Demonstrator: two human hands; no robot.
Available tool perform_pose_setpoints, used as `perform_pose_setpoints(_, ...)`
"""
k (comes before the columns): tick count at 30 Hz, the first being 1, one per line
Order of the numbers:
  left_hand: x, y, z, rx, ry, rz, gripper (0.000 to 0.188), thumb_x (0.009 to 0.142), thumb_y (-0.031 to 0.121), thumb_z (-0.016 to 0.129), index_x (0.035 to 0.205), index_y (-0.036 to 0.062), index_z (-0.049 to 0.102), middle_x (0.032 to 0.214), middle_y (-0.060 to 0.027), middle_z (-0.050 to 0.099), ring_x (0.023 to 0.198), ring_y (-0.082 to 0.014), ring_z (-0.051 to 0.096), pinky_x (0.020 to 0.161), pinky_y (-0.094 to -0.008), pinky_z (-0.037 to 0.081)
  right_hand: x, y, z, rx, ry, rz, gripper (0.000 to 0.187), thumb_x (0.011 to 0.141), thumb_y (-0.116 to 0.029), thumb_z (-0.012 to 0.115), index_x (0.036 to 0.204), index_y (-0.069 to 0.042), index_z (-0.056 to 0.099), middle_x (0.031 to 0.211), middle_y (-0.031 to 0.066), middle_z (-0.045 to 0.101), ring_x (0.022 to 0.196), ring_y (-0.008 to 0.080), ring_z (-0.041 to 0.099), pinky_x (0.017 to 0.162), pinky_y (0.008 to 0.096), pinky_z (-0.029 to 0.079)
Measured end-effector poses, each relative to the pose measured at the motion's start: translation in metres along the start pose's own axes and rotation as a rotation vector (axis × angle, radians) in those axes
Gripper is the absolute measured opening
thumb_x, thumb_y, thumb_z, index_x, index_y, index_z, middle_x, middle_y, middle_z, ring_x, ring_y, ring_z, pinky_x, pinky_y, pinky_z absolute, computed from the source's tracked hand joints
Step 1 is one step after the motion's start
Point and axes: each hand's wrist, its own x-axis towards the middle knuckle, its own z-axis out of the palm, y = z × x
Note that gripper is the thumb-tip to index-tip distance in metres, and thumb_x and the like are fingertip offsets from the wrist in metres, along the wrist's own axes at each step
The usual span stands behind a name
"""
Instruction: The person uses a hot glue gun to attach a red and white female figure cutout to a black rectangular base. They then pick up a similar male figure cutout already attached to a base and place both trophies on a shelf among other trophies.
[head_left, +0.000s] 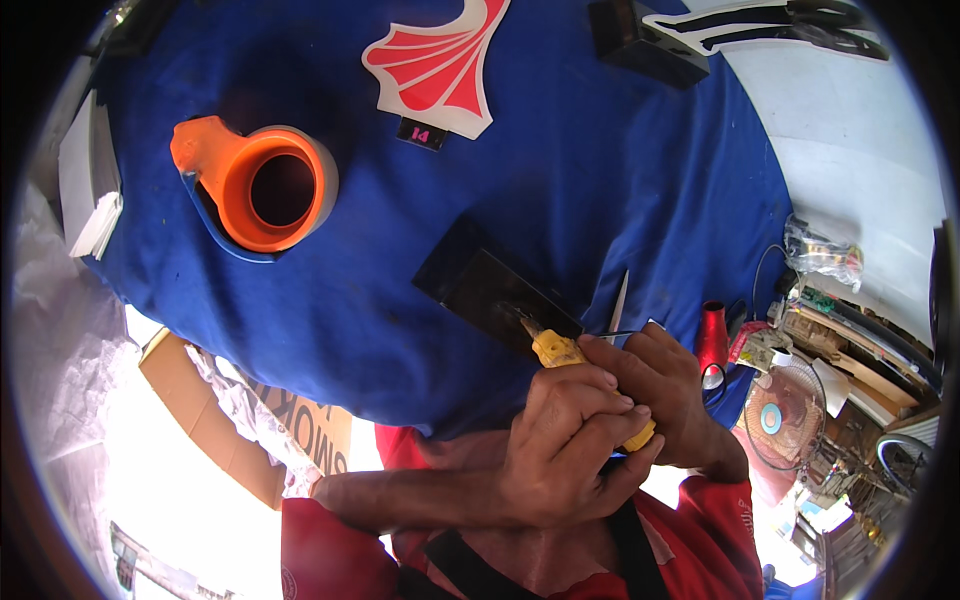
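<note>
My left hand (568,437) is wrapped round a yellow-handled tool (557,347) with a narrow pointed tip; its exact kind is unclear. My right hand (668,395) closes on the same handle from the other side, its thumb near the tool's neck. A thin dark strip or wire (612,333) shows by the right fingers. The tip points at a black rectangular block (490,292) lying on the blue cloth (420,210); whether they touch, I cannot tell. Beside the block a pale pointed blade (621,298) sticks up past my right hand, its lower end hidden.
An orange-and-grey cup (327,165) holding dark liquid stands left. Farther off lie a red-and-white wing-shaped cutout (437,70) and another black block (650,45) under a black-and-white cutout (730,25). At right are a red cone-shaped object (712,340) and a fan (785,412); cardboard (215,415) is lower left.
</note>
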Motion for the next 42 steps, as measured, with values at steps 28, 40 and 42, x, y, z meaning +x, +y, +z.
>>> perform_pose_setpoints(28,-0.015,-0.018,0.021,-0.128,0.162,0.055,0.056,0.064,0.006,0.089,0.104,0.0064,0.051,0.114,-0.0161,0.044,0.099,-0.0256,0.06,0.069,-0.0322,0.052,-0.007,0.007,0.008,-0.057,0.084,0.063,0.058,0.068,-0.033,0.085,0.116,-0.005,0.069,0.074,0.0016,0.053,0.068,0.021,0.052,0.056,0.0326,0.045)
perform_pose_setpoints(40,-0.022,-0.017,0.02,-0.071,0.14,0.033,0.036,0.064,0.007,0.087,0.074,0.0108,0.053,0.104,-0.0108,0.046,0.103,-0.024,0.058,0.068,-0.0339,0.044,-0.011,0.006,0.011,-0.024,0.074,0.064,0.058,0.068,-0.028,0.084,0.119,-0.005,0.066,0.079,0.0035,0.057,0.069,0.0226,0.054,0.056,0.0346,0.046)
perform_pose_setpoints(42,-0.023,-0.016,0.019,-0.057,0.113,0.012,0.035,0.064,0.007,0.087,0.073,0.011,0.053,0.104,-0.0106,0.045,0.103,-0.0244,0.058,0.068,-0.034,0.043,-0.01,0.006,0.011,-0.02,0.072,0.065,0.059,0.068,-0.029,0.084,0.119,-0.005,0.066,0.079,0.0037,0.057,0.069,0.0226,0.054,0.056,0.0347,0.046)
